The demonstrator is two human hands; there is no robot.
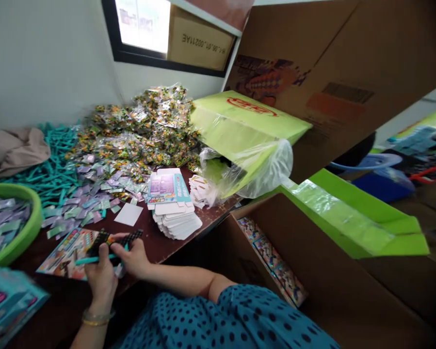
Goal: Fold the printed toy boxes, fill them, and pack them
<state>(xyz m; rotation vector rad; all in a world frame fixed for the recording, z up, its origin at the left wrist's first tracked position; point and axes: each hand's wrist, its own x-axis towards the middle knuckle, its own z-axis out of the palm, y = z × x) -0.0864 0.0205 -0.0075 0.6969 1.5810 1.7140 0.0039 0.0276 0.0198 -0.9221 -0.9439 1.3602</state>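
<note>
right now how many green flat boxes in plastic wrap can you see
2: one green box leaning behind the table by the big carton, one green box lying right of it across the open carton. Others may be hidden.

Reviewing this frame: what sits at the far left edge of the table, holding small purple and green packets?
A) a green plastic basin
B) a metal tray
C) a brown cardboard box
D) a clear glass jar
A: the green basin at the left edge holds purple and pale green packets, left of both hands.
</note>
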